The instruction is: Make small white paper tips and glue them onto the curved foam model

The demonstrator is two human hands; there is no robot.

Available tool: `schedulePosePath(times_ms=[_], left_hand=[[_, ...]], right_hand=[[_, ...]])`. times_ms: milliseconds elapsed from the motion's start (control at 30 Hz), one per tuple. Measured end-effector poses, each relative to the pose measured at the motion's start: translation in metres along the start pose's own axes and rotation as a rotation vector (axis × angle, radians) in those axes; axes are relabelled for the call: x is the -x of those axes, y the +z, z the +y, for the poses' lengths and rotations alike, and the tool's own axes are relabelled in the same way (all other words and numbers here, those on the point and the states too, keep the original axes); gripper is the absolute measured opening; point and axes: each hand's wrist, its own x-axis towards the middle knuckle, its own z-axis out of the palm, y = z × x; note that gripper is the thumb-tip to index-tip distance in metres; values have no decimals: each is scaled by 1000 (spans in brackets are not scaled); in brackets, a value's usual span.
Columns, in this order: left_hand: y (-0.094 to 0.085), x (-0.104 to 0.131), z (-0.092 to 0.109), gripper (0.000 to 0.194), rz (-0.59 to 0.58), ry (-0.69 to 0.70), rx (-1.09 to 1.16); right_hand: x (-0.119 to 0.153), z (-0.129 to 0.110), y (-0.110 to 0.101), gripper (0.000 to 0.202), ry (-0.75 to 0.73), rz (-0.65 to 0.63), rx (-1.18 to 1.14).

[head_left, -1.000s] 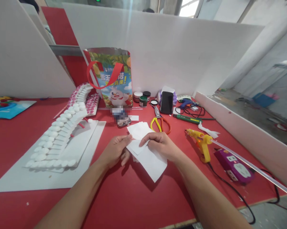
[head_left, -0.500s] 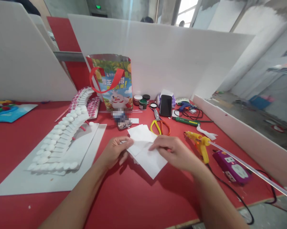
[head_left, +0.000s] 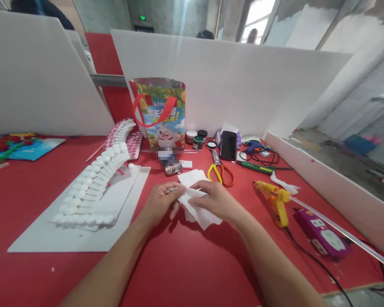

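Between my hands are thin white paper sheets [head_left: 200, 213], bunched and folded over in the middle. My left hand [head_left: 163, 202] pinches their left edge between thumb and fingers. Thumb and fingertips of my right hand [head_left: 215, 200] are closed on the folded upper part of the paper. Just behind the hands lie scissors [head_left: 222, 170] with one yellow and one orange handle. To the left, a curved white model [head_left: 89, 183] edged with rows of round white pieces rests on white boards [head_left: 32, 238].
A yellow hot glue gun [head_left: 276, 200] with a long clear stick lies at right, beside a purple box [head_left: 321, 234]. Farther back are a printed bag [head_left: 161, 115], paint jars [head_left: 197, 142], a black phone-like object [head_left: 228, 145] and a green cutter [head_left: 257, 167]. White panels [head_left: 236, 85] stand behind.
My right hand has moved left and closed on the paper, which has gone from spread flat to folded up. The whole view has shifted slightly.
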Motion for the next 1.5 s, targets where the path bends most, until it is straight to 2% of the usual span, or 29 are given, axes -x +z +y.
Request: schedulePosePath(times_ms=[100, 200, 300, 367, 467, 533, 633, 733, 800, 867, 1033, 1133, 1267, 1367, 1500], left_hand=[[-4, -3, -4, 36, -28, -5, 17], [-6, -4, -5, 33, -80, 4, 22], [-6, -4, -3, 28, -93, 58, 55], [-5, -3, -1, 24, -92, 84, 86], [-4, 0, 1, 19, -97, 71, 91], [-3, 3, 1, 17, -115, 48, 74], [0, 6, 2, 17, -155, 48, 36], [2, 8, 4, 16, -170, 63, 5], [2, 9, 5, 16, -169, 73, -27], [2, 8, 6, 15, -159, 84, -60], [2, 7, 6, 19, -73, 39, -23], [3, 6, 7, 32, -59, -13, 5], [7, 6, 7, 36, -14, 2, -122], [8, 6, 7, 33, -3, 60, -170], [10, 8, 13, 24, -21, 190, -254]], right_hand=[[0, 14, 1, 11, -55, 40, -53], [-1, 20, -6, 10, -116, 35, -51], [1, 21, -20, 14, -112, 12, -63], [6, 20, -33, 23, -84, -82, -124], [12, 18, -51, 52, -62, -268, -321], [14, 18, -55, 62, -79, -265, -481], [13, 16, -43, 67, -42, -202, -560], [10, 11, -20, 65, 28, -292, -486], [9, 8, -8, 54, 3, -373, -437], [8, 7, -1, 43, -18, -392, -368], [7, 12, -1, 37, 4, -291, -197], [7, 12, -2, 34, -48, -206, -55], [10, 8, 0, 32, -137, -114, 109], [11, 7, 0, 32, -146, -134, 102], [13, 4, -7, 44, -65, -238, -86]])
